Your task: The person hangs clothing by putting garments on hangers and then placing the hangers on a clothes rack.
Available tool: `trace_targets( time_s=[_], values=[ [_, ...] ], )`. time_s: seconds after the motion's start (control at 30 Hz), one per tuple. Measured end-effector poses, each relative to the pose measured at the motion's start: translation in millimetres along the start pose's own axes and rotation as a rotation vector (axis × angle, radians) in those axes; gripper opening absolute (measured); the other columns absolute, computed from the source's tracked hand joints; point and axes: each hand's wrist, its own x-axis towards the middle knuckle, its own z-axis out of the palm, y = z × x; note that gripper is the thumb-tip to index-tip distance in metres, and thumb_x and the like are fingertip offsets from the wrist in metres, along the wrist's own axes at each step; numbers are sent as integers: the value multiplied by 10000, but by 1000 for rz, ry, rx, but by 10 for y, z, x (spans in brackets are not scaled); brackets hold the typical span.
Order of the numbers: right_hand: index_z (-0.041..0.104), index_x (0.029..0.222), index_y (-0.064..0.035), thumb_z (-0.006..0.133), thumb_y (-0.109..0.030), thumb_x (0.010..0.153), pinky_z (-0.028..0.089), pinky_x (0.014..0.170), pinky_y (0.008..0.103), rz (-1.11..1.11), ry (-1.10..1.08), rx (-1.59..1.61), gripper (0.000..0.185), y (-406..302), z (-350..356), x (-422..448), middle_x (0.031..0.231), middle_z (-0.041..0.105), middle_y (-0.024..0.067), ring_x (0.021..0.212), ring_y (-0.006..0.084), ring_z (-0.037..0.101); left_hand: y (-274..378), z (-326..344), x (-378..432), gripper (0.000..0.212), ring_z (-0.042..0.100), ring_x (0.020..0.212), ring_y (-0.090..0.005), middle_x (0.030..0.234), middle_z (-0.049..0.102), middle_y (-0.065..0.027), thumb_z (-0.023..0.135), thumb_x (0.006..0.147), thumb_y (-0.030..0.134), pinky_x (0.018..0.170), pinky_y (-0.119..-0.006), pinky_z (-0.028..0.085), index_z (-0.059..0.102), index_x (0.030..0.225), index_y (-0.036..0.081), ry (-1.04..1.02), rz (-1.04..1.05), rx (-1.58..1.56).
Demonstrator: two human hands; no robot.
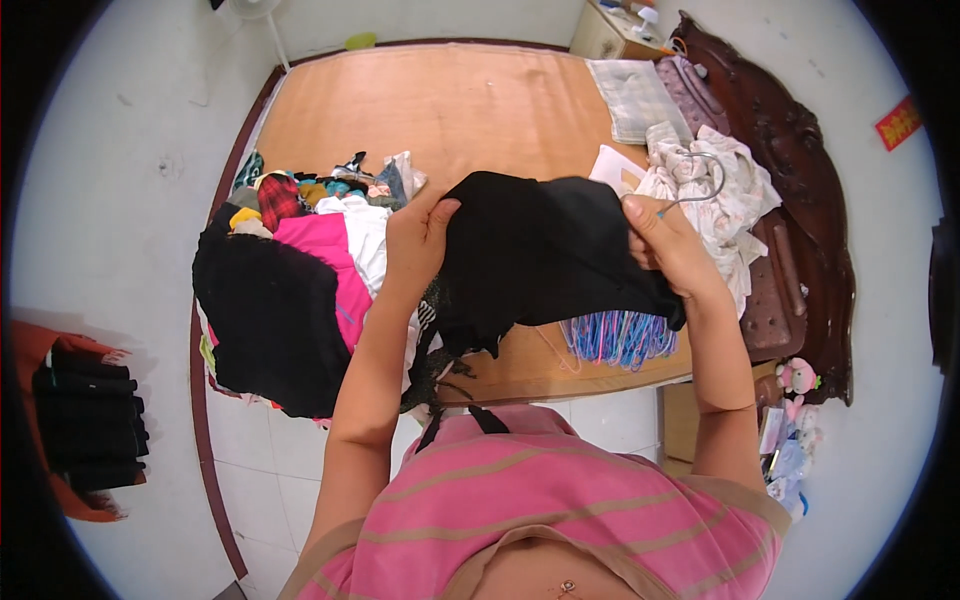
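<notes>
Between my two hands a black garment [536, 251] is stretched out over the near side of the bed. My left hand [421, 240] grips its left edge, thumb on top. The right edge is in my right hand [664, 240], which also has a clothes hanger there; the hanger's metal hook [709, 169] sticks out past the fingers. The garment covers the hanger's body. Below the cloth shows a bundle of blue, pink and purple hangers [622, 339] on the bed. A dark lacy cloth [442, 367] lies beneath the garment's lower left.
A clothes heap with a black furry piece [266, 315], a magenta garment [319, 244] and a white one [360, 229] lies at left. Crumpled floral fabric [712, 195] rests by the carved wooden headboard [787, 135]. A folded plaid cloth [637, 97] lies on the bed mat [435, 105].
</notes>
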Motion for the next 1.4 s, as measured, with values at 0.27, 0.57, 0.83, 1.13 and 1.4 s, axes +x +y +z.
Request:
trace_targets(
  time_s=[0.27, 0.57, 0.83, 1.13, 1.4],
  values=[
    [399, 609, -118, 503, -439, 905, 181, 418, 230, -139, -33, -97, 450, 95, -121, 28, 531, 316, -65, 459, 46, 245, -424, 90, -58, 315, 464, 616, -112, 615, 512, -67, 516, 920, 278, 569, -292, 401, 578, 883, -29, 12, -133, -126],
    [570, 748, -54, 617, -340, 852, 354, 471, 215, 291, -457, -135, 308, 481, -220, 631, 597, 482, -12, 508, 67, 429, -967, 467, -847, 348, 547, 923, -324, 986, 561, -182, 599, 833, 247, 834, -367, 419, 544, 1069, -2, -387, -306, -167],
    [616, 802, 18, 482, -307, 875, 465, 665, 496, -346, 438, -985, 359, 1725, -878, 2990, 802, 618, 260, 776, 421, 599, -1388, 365, -1537, 301, 582, 836, -169, 972, 585, -97, 607, 831, 151, 745, -286, 471, 562, 1096, 17, -263, -619, -107],
    [631, 909, -61, 626, -131, 809, 467, 610, 313, -1110, 931, -780, 121, 533, -782, 3732, 758, 592, 116, 679, 294, 584, -1446, 13, -2074, 262, 572, 804, -129, 933, 612, -64, 578, 857, 129, 738, -262, 461, 575, 1092, 15, -76, -928, -117],
    [615, 804, -57, 574, -27, 735, 459, 588, 337, -759, 385, -763, 86, 2213, 187, 3764, 748, 593, 123, 693, 290, 592, -1574, 80, -2099, 260, 587, 786, -144, 927, 626, -82, 581, 847, 125, 715, -272, 467, 580, 1080, 10, -111, -981, -9]
  ],
)
